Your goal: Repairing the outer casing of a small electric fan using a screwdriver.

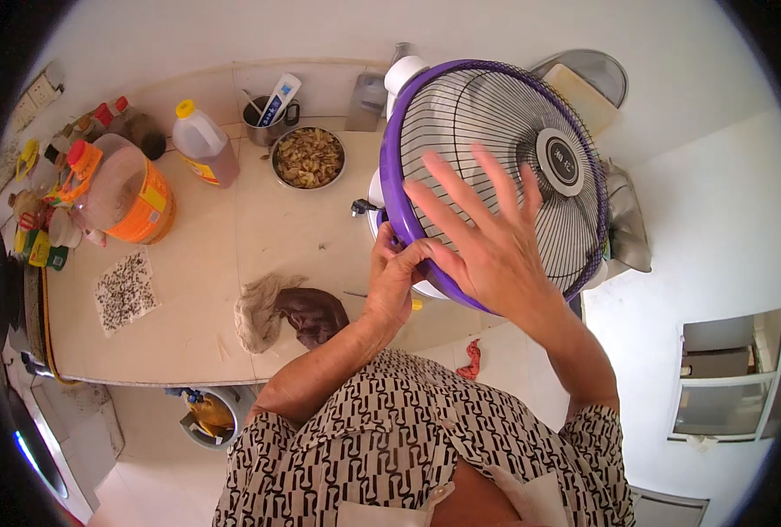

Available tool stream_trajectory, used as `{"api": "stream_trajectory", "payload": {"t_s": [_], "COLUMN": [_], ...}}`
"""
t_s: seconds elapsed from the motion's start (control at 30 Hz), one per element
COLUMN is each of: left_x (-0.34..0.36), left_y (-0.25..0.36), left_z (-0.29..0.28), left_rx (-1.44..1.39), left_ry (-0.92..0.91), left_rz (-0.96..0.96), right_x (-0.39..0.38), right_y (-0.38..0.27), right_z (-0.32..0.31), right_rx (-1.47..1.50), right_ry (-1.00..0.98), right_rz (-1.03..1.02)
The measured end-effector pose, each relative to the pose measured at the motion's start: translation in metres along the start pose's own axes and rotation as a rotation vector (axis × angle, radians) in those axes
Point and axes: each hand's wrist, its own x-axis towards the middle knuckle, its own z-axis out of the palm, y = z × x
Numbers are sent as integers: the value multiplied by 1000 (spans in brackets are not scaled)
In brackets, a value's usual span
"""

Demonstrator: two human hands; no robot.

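An electric fan (461,97) with a purple rim and a dark wire grille stands at the counter's right end. Its round centre badge faces up toward me. My left hand (394,274) is closed on the lower left part of the purple rim, with some fingertips hidden behind it. Over the front grille, my right hand (496,246) is spread with its fingers apart. Its thumb reaches the rim close to my left thumb. Whether the right palm touches the wires I cannot tell. Beside the rim, left of my hands, lies a black plug (363,207).
On the counter (259,228) stand a bowl of brown dried pieces (308,158), a metal mug (263,127), a yellow-capped jug (204,145) and a large orange-labelled bottle (140,202). Crumpled cloths (311,314) lie near the front edge. A bin (216,416) stands below.
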Motion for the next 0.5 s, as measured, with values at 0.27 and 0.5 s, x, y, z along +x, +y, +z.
{"api": "stream_trajectory", "payload": {"t_s": [0.27,0.5], "left_x": [5,19], "left_y": [21,33], "left_z": [-13,-32], "left_rx": [-68,-213], "left_ry": [8,-62], "left_rz": [0,-69], "right_x": [56,68], "right_y": [4,6], "right_z": [34,36], "right_rx": [-99,-95], "right_ry": [-209,-210], "right_rz": [97,93]}}
